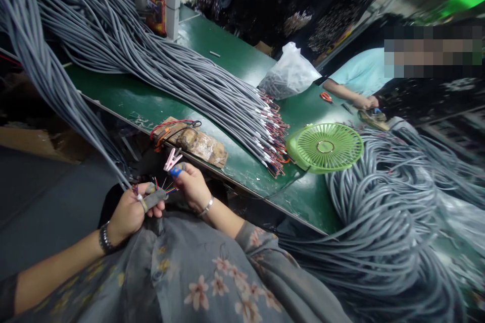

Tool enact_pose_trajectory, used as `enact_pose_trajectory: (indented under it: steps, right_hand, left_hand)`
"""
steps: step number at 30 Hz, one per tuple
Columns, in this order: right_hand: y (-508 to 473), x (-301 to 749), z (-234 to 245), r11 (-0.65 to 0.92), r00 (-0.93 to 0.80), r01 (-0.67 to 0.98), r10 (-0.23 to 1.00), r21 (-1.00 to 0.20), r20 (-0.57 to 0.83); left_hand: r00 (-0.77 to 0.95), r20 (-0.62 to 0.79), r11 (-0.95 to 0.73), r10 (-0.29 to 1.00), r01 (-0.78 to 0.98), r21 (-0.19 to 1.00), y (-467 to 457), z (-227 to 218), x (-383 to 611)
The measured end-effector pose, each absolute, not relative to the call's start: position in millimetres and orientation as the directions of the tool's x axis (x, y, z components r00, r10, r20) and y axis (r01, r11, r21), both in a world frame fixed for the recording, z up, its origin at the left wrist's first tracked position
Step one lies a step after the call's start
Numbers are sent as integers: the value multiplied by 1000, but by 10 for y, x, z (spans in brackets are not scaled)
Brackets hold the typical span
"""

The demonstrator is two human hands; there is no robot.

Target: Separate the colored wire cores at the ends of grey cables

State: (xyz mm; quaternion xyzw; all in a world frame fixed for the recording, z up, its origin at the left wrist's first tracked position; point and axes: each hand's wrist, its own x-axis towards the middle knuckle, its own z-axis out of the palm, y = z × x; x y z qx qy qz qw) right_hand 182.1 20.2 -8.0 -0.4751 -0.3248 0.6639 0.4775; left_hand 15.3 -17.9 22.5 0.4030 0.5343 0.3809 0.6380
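My left hand (pixel 131 209) is closed around the end of a grey cable (pixel 113 169), which runs down to it from the hanging bundle at upper left. Grey coverings wrap some of its fingers. Thin coloured wires (pixel 172 190) fan out from the cable end. My right hand (pixel 195 189) pinches at these wires, with blue tape around a fingertip. Just beyond that fingertip is a pink clothes peg (pixel 173 159), by the table edge. Whether the peg touches the hand I cannot tell. Behind it lies a taped wooden block (pixel 206 146) with red and black leads.
A thick bundle of grey cables (pixel 182 70) with stripped ends lies across the green table (pixel 235 181). A green fan (pixel 325 147) and white plastic bag (pixel 290 73) stand beyond. Coiled cables (pixel 382 212) fill the right. A co-worker's hands (pixel 367 103) work across the table.
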Motion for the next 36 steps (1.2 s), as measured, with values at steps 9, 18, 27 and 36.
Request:
enact_pose_trajectory:
  steps: [9, 18, 27, 36]
  right_hand:
    - [379, 1806, -194, -217, -178, -306, 970, -927, -168]
    - [497, 1669, -162, -391, -220, -525, 920, -756, -323]
    - [475, 1731, -31, -511, -300, -531, 859, -676, -414]
    - [400, 1849, -9, -594, -430, -410, 795, -692, -428]
  left_hand:
    - [62, -459, 454, 886, -308, 836, -105, 447, 291]
    - [35, -482, 468, 875, -312, 827, -60, 432, 353]
    - [45, -467, 458, 883, -295, 838, -85, 402, 314]
    - [-64, -376, 339, 924, -316, 886, -145, 317, 229]
